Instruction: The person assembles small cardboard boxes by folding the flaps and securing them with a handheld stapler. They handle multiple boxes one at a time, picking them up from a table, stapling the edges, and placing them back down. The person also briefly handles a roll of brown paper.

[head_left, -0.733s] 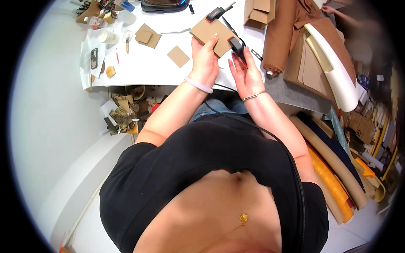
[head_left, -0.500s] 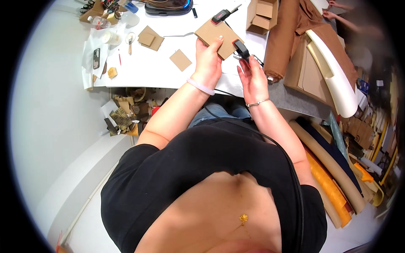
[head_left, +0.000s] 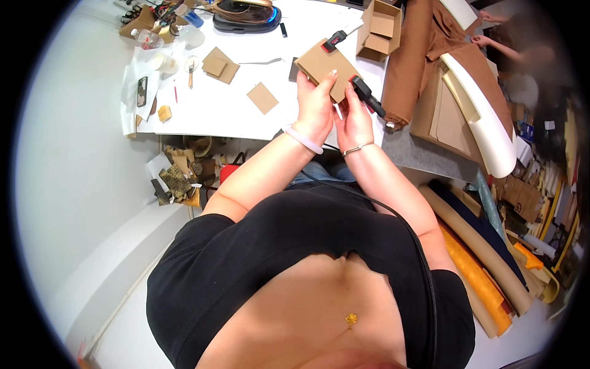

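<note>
My left hand [head_left: 314,106] grips a square tan board piece [head_left: 327,66], its thumb lying on the top face. The piece is lifted and tilted above the white tabletop. One black clamp [head_left: 335,40] with red pads sits on its far edge. A second black clamp [head_left: 367,95] is on the right edge, its bar pointing toward the lower right. My right hand [head_left: 355,120] is closed at the near right corner of the board piece, beside the second clamp; some of its fingers are hidden.
Loose tan squares [head_left: 263,98] and a stacked pair [head_left: 220,65] lie on the white table [head_left: 215,117]. A phone [head_left: 142,91], brush [head_left: 190,77] and yellow sponge [head_left: 164,113] are at left. An open cardboard box [head_left: 379,31] and brown fabric roll [head_left: 402,80] stand right.
The clamped board piece has shifted right and slightly nearer. My right hand has moved left and down from the second clamp to the board's near corner. That clamp's bar now points more outward.
</note>
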The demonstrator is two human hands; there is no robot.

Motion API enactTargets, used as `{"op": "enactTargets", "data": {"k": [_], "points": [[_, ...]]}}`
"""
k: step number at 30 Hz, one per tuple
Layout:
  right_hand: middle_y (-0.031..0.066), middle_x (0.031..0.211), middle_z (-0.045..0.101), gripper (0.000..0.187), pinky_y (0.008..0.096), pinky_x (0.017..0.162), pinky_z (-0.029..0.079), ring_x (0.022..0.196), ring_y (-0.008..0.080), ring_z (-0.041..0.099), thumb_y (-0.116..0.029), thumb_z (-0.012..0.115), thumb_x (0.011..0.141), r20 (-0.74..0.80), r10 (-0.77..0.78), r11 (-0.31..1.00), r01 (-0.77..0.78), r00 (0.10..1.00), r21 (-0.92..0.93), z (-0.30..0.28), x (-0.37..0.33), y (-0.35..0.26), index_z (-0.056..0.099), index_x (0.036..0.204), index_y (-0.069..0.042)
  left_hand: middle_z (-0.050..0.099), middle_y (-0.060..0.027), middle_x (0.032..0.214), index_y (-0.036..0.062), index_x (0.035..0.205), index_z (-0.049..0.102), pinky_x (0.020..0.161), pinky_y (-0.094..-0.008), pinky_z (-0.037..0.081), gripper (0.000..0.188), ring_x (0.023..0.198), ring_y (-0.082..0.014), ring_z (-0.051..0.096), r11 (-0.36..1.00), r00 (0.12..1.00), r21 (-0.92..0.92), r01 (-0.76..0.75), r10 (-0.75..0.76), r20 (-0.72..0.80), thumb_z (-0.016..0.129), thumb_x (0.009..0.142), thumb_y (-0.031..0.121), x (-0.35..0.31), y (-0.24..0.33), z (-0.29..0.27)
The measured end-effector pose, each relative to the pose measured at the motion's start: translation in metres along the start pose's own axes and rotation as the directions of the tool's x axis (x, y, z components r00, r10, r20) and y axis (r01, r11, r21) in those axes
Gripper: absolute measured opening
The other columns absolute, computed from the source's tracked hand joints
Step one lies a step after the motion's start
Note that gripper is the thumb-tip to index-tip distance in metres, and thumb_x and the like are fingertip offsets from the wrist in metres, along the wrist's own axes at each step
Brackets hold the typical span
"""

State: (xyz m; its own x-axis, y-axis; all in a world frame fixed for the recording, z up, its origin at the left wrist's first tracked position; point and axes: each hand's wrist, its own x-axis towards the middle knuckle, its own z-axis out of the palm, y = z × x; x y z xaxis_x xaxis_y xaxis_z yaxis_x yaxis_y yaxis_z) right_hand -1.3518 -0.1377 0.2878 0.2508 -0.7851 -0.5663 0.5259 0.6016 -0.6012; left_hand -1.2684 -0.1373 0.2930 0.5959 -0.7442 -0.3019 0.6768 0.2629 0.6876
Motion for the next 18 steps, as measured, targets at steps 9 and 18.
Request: {"op": "enactTargets", "data": {"k": [9, 18], "points": [[0.0038, 0.103, 0.070, 0.028, 0.0273, 0.085, 0.050, 0.092, 0.0122, 0.064, -0.021, 0.073, 0.093, 0.051, 0.029, 0.900, -0.005, 0.998, -0.435, -0.037, 0.025, -0.019, 0.069, 0.112, -0.001, 0.065, -0.0101, 0.117, 0.0014, 0.128, 0.057, 0.096, -0.0354, 0.052, 0.038, 0.107, -0.0197, 0.063, 0.913, 0.917, 0.136, 0.384, -0.394, 0.060, 0.068, 0.094, 0.017, 0.001, 0.018, -0.070], [0.0081, 0.105, 0.071, 0.046, 0.0282, 0.089, 0.050, 0.099, 0.0150, 0.064, -0.030, 0.075, 0.090, 0.177, 0.427, 0.549, -0.098, 0.887, -0.830, -0.102, 0.071, 0.007, 0.066, 0.121, 0.002, 0.066, -0.0101, 0.121, -0.0017, 0.126, 0.059, 0.098, -0.0345, 0.054, 0.039, 0.110, -0.0193, 0.065, 0.660, 0.744, 0.347, 0.666, -0.622, -0.246, 0.069, 0.095, 0.020, -0.035, 0.034, -0.143]]}}
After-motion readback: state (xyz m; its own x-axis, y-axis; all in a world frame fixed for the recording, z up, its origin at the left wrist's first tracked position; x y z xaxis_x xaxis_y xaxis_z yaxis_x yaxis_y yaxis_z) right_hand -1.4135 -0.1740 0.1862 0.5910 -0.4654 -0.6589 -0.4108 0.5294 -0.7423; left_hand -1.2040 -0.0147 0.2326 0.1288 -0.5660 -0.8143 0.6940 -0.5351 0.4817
